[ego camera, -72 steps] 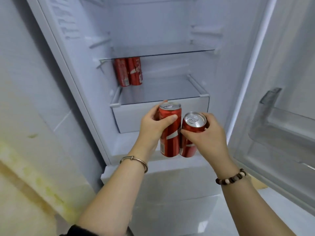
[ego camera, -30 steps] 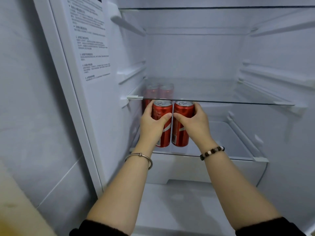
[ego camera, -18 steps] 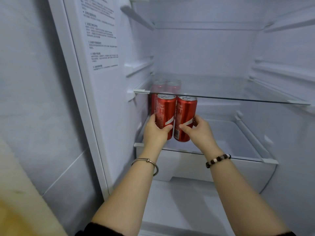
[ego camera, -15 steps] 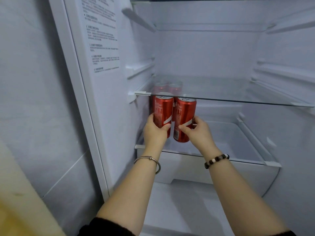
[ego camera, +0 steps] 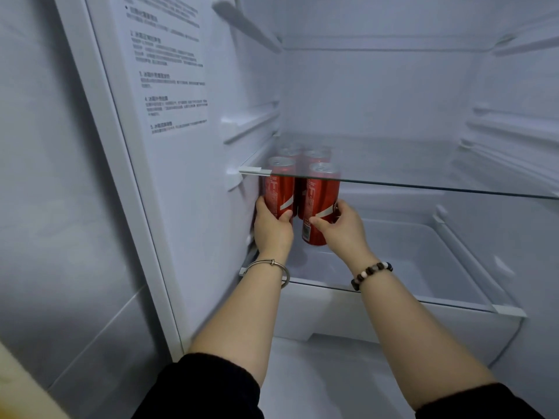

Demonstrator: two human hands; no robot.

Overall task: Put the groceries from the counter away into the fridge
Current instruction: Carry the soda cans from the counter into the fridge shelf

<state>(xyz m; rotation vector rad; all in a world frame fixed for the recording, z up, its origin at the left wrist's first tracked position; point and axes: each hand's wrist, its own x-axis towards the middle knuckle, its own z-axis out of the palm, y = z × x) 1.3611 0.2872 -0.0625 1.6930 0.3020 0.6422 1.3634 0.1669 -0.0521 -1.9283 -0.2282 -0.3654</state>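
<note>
Here both hands grip upright red cans under the glass shelf (ego camera: 423, 182): left hand (ego camera: 272, 228) one can (ego camera: 279, 195), right hand (ego camera: 341, 228) another (ego camera: 320, 204).

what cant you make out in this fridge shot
Head view only:
- rear cans: dimmed by the glass shelf over them; count unclear.
- left can base: hidden by the left hand, so contact with the lower shelf unknown.
- right can far side: covered by the right hand.
- wall label: print too small and blurred.
</note>
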